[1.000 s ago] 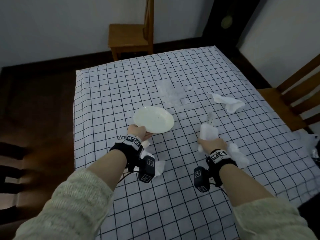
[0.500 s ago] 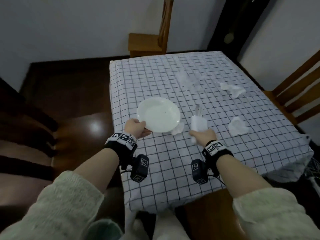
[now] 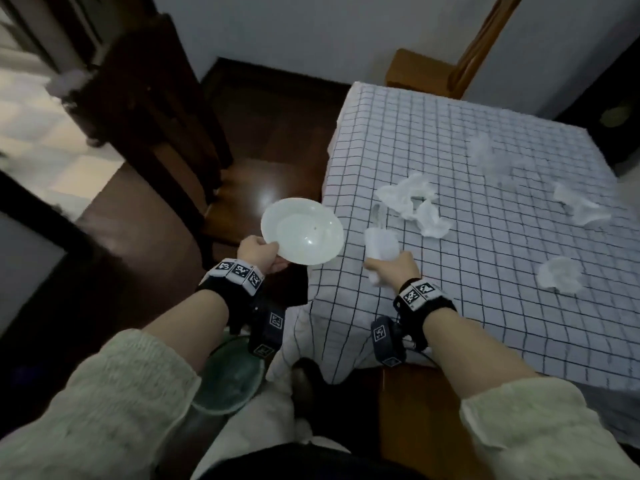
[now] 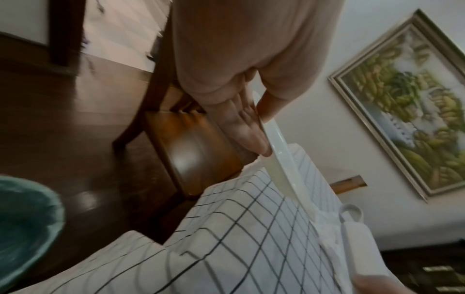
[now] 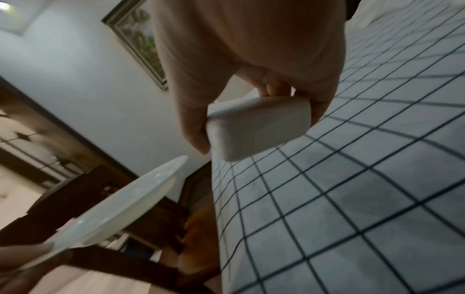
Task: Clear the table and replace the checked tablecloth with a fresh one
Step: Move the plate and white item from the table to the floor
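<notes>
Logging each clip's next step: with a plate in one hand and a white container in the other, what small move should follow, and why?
Probably set both down off the table, perhaps on the chair seat nearby. The left hand holds the plate past the table edge, the right hand grips the white container, and crumpled tissues remain on the checked tablecloth, so both hands need freeing.

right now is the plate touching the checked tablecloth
Apart. In the right wrist view the plate hangs in the left hand, out past the edge of the checked tablecloth, with dark chair and floor showing between them.

White plate (image 3: 302,235) beside checked tablecloth (image 3: 485,271)
</notes>
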Demonstrator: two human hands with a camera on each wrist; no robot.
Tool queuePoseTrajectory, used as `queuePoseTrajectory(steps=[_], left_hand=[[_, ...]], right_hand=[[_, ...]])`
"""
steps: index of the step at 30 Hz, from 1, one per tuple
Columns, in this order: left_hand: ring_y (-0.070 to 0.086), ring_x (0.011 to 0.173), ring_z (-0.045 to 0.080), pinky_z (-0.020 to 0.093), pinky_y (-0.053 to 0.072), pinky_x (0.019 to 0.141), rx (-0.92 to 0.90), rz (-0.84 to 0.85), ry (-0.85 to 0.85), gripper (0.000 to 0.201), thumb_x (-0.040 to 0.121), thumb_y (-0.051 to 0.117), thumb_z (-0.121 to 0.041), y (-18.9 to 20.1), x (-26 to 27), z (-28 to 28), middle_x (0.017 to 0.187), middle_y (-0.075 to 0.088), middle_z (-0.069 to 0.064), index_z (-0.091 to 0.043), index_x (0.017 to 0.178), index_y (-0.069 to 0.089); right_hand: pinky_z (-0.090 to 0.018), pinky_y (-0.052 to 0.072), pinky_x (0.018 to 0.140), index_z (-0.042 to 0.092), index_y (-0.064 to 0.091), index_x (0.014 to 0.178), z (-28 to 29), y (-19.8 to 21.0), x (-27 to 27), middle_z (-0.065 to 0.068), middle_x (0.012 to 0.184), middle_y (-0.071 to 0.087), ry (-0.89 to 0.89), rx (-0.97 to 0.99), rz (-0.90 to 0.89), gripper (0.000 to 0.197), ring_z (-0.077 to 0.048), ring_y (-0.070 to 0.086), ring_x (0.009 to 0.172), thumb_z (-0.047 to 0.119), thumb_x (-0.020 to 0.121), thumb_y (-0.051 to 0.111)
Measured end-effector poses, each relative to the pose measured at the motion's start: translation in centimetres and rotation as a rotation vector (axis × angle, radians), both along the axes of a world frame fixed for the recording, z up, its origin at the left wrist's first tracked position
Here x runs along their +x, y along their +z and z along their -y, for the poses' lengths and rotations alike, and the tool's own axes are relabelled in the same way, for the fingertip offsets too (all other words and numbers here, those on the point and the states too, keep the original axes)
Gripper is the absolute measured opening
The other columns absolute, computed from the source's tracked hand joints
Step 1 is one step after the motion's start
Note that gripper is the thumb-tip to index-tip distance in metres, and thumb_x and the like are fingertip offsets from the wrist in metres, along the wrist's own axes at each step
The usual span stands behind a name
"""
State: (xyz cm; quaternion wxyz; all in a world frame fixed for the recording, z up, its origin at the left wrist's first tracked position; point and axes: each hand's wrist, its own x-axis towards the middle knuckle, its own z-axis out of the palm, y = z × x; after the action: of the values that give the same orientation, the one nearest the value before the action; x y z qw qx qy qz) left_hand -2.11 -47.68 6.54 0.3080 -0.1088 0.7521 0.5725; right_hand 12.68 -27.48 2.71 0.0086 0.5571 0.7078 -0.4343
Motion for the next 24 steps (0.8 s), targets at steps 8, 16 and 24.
queuePoseTrajectory(steps=[8,16,24], left_hand=[[0.060,0.039,0.018,0.034,0.057,0.046,-0.067,0.086,0.231,0.005,0.093,0.049,0.001,-2.7,6.2,11.0,0.058,0.058,0.016,0.001,0.088,0.049],[0.060,0.059,0.025,0.033,0.056,0.046,-0.088,0.135,0.553,0.016,0.094,0.049,0.000,-3.2,10.1,23.8,0.073,0.057,0.019,0.004,0.109,0.049],[0.063,0.079,0.029,0.036,0.055,0.056,-0.079,0.203,0.789,0.013,0.098,0.043,-0.002,-2.2,15.7,37.1,0.103,0.058,0.022,-0.004,0.111,0.041]], right_hand=[[-0.041,0.057,0.082,0.003,0.046,0.124,8.7,-2.0,-0.6,-0.012,0.113,0.060,0.249,-0.072,0.026,0.087,-0.028,0.060,0.098,0.042,0.056,0.083],[-0.042,0.055,0.081,0.007,0.045,0.123,19.0,-1.7,-4.6,-0.007,0.108,0.059,0.678,-0.063,0.113,0.085,-0.025,0.059,0.093,0.050,0.059,0.080],[-0.040,0.055,0.084,0.007,0.048,0.120,33.8,-0.5,-5.8,-0.008,0.111,0.061,1.097,0.049,0.229,0.084,-0.026,0.061,0.095,0.052,0.056,0.080]])
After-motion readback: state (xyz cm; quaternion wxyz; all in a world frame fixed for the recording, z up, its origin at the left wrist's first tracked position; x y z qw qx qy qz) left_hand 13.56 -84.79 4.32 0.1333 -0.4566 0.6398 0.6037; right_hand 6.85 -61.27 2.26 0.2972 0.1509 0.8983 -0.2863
